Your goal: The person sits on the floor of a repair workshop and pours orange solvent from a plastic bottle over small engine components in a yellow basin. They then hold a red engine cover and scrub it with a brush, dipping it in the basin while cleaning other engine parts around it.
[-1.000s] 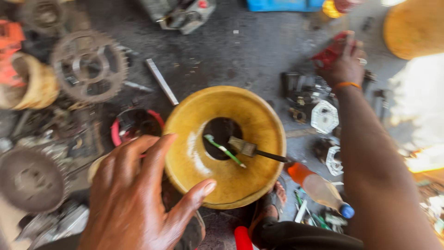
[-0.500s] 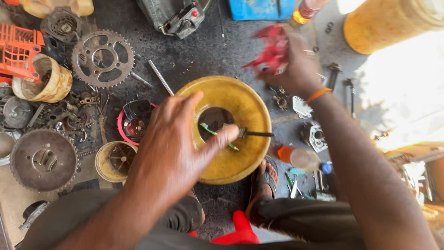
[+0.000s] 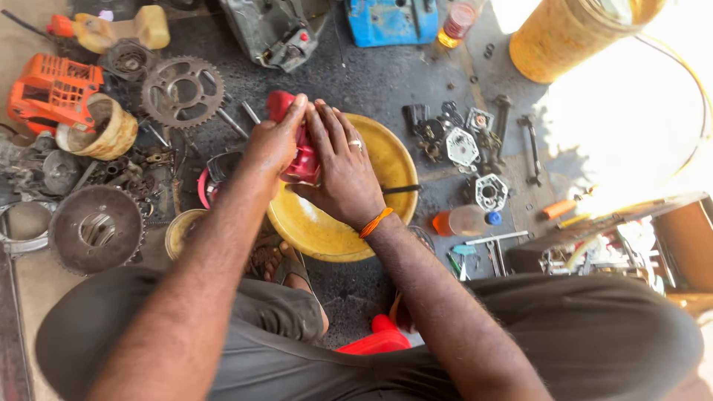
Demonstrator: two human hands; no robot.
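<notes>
Both hands meet over the near-left part of a yellow bowl [image 3: 386,160] that sits on the dark floor [image 3: 356,82]. The left hand [image 3: 273,142] is closed around a red object [image 3: 301,152], thumb up along its top; the right hand [image 3: 343,172] lies with fingers curled over the same object from the other side, an orange band at the wrist. The red object is glossy and mostly hidden; its upper end shows above the left thumb, so its shape cannot be told.

Room is tight. A toothed sprocket [image 3: 183,90] lies to the upper left, a larger gear wheel [image 3: 96,230] to the lower left, and small metal parts [image 3: 464,145] crowd the bowl's right side. An orange-capped bottle [image 3: 466,220] lies just beside the bowl's right rim. A dark tool handle [image 3: 401,189] sticks out from under the right hand across the bowl.
</notes>
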